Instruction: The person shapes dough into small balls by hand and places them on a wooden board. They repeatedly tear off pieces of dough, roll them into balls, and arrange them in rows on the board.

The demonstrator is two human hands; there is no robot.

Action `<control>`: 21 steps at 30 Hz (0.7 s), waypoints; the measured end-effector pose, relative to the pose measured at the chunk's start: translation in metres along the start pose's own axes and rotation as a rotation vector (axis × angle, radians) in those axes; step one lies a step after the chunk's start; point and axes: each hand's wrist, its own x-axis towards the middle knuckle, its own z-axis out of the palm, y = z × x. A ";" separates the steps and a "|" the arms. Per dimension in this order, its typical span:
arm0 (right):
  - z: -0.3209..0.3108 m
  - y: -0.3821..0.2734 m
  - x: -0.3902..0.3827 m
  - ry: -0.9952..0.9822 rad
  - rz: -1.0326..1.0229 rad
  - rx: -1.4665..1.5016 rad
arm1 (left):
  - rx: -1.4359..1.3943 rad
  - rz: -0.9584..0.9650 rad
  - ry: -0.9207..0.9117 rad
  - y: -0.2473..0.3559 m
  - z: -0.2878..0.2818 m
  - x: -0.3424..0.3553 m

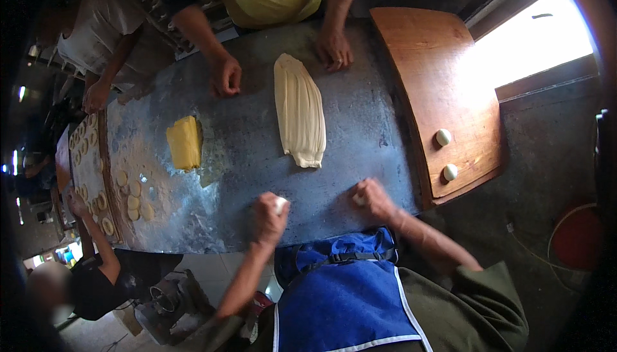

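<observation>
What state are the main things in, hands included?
Left hand, grip curled around white dough ball
Right hand, grip curled around pale dough piece
Long dough slab, ridged lengthwise
Yellow block, lying on table
Two pale balls on wooden board, apart
Dough discs, flat, some touching
Apron buckle, fastened

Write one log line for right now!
left grip: curled around white dough lump; right grip: curled around pale dough lump; beyond grips: long pale pleated dough slab; slab's left: yellow rectangular block

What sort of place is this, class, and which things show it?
Likely a bakery workroom: a long pleated strip of dough lies on the worktable, the blue-aproned person's left hand holds a pale lump like dough, and ring-shaped pieces, apparently dough too, are laid out at far left.
</observation>
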 end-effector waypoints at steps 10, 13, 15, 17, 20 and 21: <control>-0.011 0.014 -0.008 0.059 0.084 0.236 | -0.014 0.026 -0.038 -0.025 0.010 -0.005; -0.031 0.021 0.012 0.148 0.159 -0.172 | 0.124 -0.256 0.035 -0.037 0.005 -0.004; -0.019 0.012 0.022 0.280 0.211 -0.158 | 0.049 -0.352 0.094 -0.038 0.008 -0.004; 0.002 0.008 0.012 0.205 0.076 0.021 | -0.006 -0.289 0.107 -0.040 0.008 -0.005; 0.004 0.029 -0.001 0.220 -0.112 0.105 | -0.042 0.042 -0.028 -0.040 -0.001 -0.006; -0.004 0.035 0.002 0.237 -0.131 0.003 | 0.012 -0.002 -0.035 -0.040 -0.007 -0.003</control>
